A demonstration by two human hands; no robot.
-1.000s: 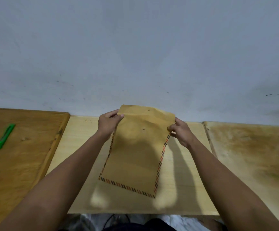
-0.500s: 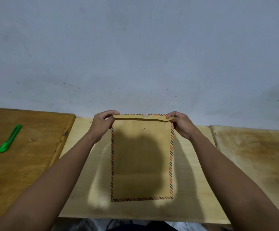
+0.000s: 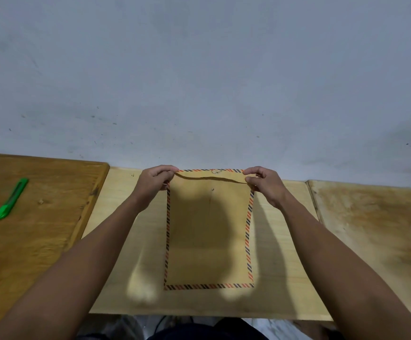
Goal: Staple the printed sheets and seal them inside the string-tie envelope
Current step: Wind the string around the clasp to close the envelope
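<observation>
A brown string-tie envelope (image 3: 209, 231) with a red-and-black striped border lies flat and upright on the pale middle board (image 3: 280, 261). Its top flap is folded down toward me, and a small metal button shows just below the flap edge. My left hand (image 3: 154, 184) pinches the flap's top left corner. My right hand (image 3: 264, 184) pinches the top right corner. A thin string loop shows at the fold near the top edge. No printed sheets or stapler are visible; what the envelope holds is hidden.
A green utility knife (image 3: 10, 200) lies on the darker wooden board (image 3: 42, 231) at the left. Another worn board (image 3: 371, 229) sits at the right. A grey wall (image 3: 204, 82) rises right behind the boards.
The envelope swung from a tilted pose to straight and square on the board. The flap came down over the opening, and both hands now hold its top corners a little wider apart.
</observation>
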